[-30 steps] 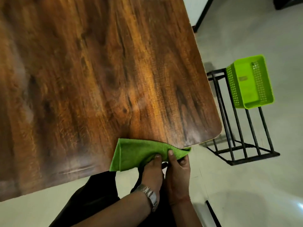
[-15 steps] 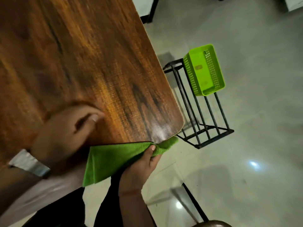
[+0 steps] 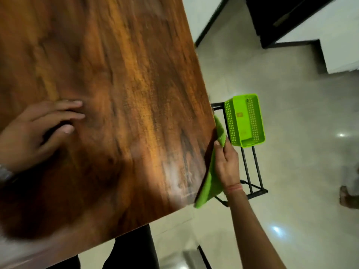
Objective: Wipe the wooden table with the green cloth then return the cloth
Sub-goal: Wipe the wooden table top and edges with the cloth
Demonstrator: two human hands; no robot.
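Green cloth [image 3: 211, 179] moved from near edge to table [image 3: 116, 94] side, gripped by right hand [image 3: 226, 164], left hand [image 3: 37, 131] flat, empty

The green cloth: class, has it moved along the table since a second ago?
Yes. The green cloth, gripped in the right hand, has gone from the table's near edge, round the corner, to its side edge facing the green basket.
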